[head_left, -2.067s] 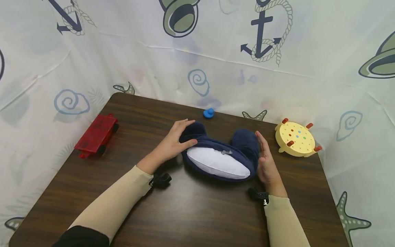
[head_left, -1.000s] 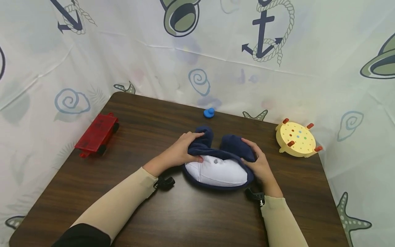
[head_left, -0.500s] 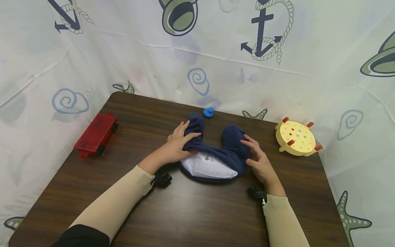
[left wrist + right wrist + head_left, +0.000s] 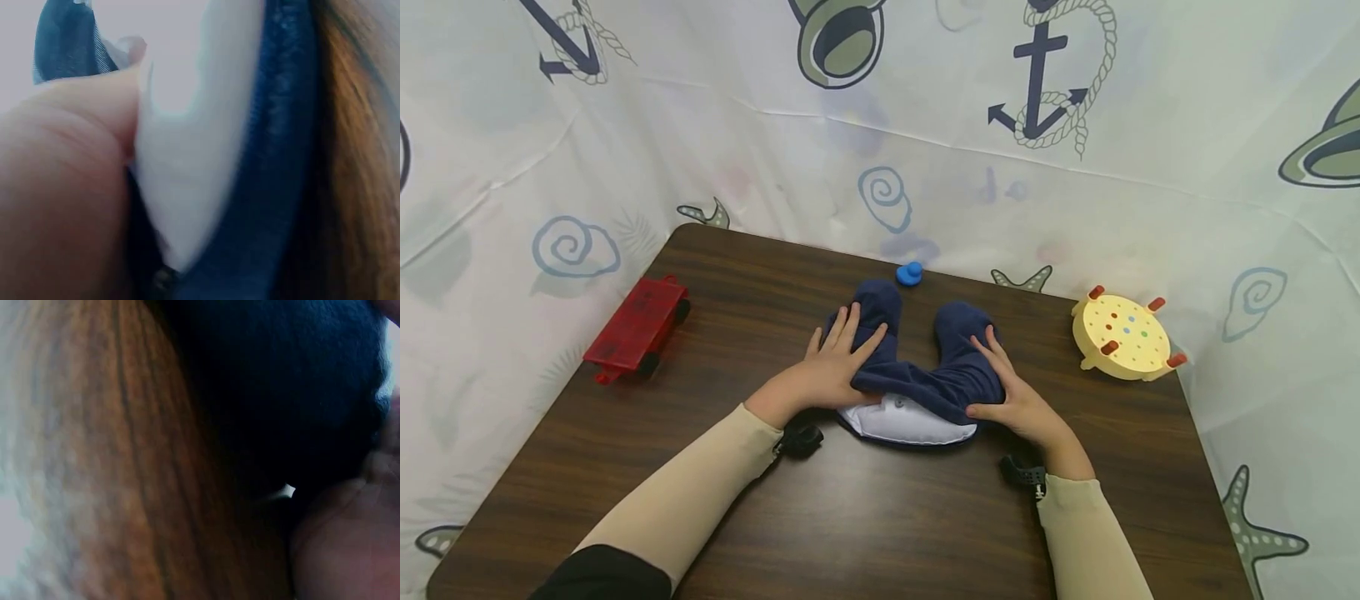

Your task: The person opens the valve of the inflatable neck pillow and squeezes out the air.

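Observation:
A navy U-shaped neck pillow (image 4: 958, 362) lies on the dark wooden table, its two arms pointing away from me. Through an opening along the near curve shows a smooth white inner (image 4: 917, 423) with a small round valve. My left hand (image 4: 822, 382) is spread over the left arm of the pillow, its thumb at the edge of the cover against the white inner, as the left wrist view also shows. Over the right arm of the pillow, my right hand (image 4: 1026, 408) presses with straight fingers spread, its thumb on the navy cover near the opening.
A red toy wagon (image 4: 638, 325) with black wheels sits at the left table edge. At the back edge is a small blue knobbed piece (image 4: 909, 273). A round yellow toy with red pegs (image 4: 1122, 337) lies at the right. A printed curtain (image 4: 955, 192) surrounds the table.
The navy cover has come down over the white inner, so less of it shows. Both hands have shifted on the pillow and their fingers are now spread flatter.

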Motion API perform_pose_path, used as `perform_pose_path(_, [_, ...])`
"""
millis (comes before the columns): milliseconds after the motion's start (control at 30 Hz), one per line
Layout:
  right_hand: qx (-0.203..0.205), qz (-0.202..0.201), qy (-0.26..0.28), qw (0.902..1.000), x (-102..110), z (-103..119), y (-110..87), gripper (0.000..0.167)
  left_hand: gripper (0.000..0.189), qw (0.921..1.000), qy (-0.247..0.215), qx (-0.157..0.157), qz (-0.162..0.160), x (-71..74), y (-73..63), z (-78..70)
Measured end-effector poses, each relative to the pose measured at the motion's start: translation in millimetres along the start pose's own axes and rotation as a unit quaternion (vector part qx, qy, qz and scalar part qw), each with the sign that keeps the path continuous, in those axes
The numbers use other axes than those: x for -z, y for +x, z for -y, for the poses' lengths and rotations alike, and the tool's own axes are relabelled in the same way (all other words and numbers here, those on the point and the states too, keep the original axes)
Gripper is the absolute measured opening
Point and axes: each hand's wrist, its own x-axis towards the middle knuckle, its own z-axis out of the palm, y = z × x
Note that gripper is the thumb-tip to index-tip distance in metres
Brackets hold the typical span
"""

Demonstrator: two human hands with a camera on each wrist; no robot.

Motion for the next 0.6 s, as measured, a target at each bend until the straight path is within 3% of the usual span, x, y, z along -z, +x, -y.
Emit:
perform_pose_path(167, [-0.013, -0.015, -0.032, 0.9993, -6.2, -1.3, 0.7, 0.107, 0.107, 0.9979, 0.055, 0.029, 0.02, 11.6, -14.8, -13.8])
perform_pose_path(300, [-0.026, -0.026, -0.033, 0.9988, -8.9, -3.3, 1.1, 0.107, 0.091, 0.9956, 0.079, 0.009, 0.05, 31.4, -34.4, -27.9])
perform_pose_path(400, [-0.033, -0.035, -0.023, 0.9986, -6.5, -2.7, 1.8, 0.107, 0.089, 0.9938, 0.051, -0.02, 0.096, 49.0, -46.0, -32.5])
perform_pose_path(500, [-0.034, -0.041, -0.017, 0.9984, -3.7, -3.2, 2.2, 0.107, 0.089, 0.9884, 0.001, -0.035, 0.148, 61.8, -50.0, -27.5])
perform_pose_path(533, [-0.034, -0.042, -0.014, 0.9985, -2.9, -3.0, 1.8, 0.107, 0.085, 0.987, -0.012, -0.037, 0.156, 64.0, -49.2, -24.2])
perform_pose_path(600, [-0.033, -0.043, -0.009, 0.9985, -1.5, -3.7, 0.7, 0.106, 0.074, 0.9888, -0.027, -0.04, 0.142, 63.4, -42.4, -16.2])
